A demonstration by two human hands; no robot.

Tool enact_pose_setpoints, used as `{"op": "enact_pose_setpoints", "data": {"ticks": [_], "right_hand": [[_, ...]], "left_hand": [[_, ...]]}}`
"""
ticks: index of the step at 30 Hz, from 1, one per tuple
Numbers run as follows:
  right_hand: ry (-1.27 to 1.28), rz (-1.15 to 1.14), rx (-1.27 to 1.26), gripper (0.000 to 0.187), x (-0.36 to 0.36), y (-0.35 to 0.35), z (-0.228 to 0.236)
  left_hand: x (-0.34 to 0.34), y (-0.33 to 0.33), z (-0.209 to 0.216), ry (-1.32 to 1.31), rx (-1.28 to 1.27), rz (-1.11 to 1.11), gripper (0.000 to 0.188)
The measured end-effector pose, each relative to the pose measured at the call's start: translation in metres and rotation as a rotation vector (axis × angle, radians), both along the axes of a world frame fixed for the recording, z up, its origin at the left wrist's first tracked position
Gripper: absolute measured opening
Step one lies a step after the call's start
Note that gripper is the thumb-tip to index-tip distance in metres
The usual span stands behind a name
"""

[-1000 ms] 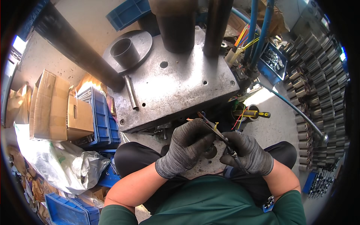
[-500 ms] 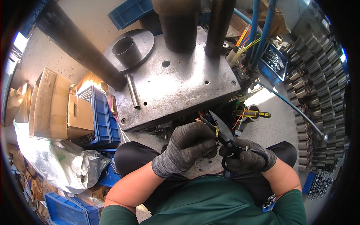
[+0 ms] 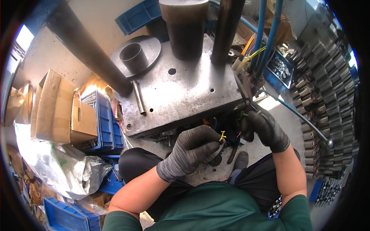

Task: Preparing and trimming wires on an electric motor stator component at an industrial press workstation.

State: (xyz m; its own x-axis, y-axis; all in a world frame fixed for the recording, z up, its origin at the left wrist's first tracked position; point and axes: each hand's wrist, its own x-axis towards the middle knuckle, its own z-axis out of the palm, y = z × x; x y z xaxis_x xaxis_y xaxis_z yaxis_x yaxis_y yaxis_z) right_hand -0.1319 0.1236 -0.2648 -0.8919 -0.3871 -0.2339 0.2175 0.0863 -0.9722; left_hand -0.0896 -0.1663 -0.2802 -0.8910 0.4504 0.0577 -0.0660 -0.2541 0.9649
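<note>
My left hand (image 3: pixel 192 150), in a grey-black knit glove, is closed in front of the steel block's front edge. A short, forked piece of yellow wire (image 3: pixel 222 136) sticks up from its thumb and fingertips. Also gloved, my right hand (image 3: pixel 268 129) is closed around dark scissors (image 3: pixel 244 87), just off the block's right front corner. The blades point up and away from me; the handles are mostly hidden by the hand. The thick steel block (image 3: pixel 185 96) carries a steel ring (image 3: pixel 133 58) on a round disc and a thin tube (image 3: pixel 138 98) lying at its left.
Steel columns (image 3: pixel 227 30) rise from the block. Cardboard boxes (image 3: pixel 54 106) and blue crates (image 3: pixel 103 119) stand left. Stacked metal tubes (image 3: pixel 327 77) line the right, with a blue bin of small parts (image 3: pixel 280 69). A blue-handled rod (image 3: pixel 300 115) slants between.
My right hand has moved up and right with the scissors, away from my left hand. The left hand stays nearly in place, holding the yellow wire. The view has shifted slightly.
</note>
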Motion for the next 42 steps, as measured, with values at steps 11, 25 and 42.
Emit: {"op": "enact_pose_setpoints", "data": {"ticks": [11,25,42], "right_hand": [[0.937,0.017,0.815,0.038,-0.09,-0.039,-0.018],[1.195,0.588,0.902,0.038,0.026,-0.062,0.025],[0.334,0.358,-0.251,0.012,0.075,-0.009,-0.021]], "left_hand": [[-0.002,-0.01,-0.004,-0.099,-0.063,0.066,0.028],[0.005,-0.004,0.007,0.051,-0.435,-0.083,0.017],[0.014,0.004,-0.003,0.413,-0.215,-0.381,0.016]]}}
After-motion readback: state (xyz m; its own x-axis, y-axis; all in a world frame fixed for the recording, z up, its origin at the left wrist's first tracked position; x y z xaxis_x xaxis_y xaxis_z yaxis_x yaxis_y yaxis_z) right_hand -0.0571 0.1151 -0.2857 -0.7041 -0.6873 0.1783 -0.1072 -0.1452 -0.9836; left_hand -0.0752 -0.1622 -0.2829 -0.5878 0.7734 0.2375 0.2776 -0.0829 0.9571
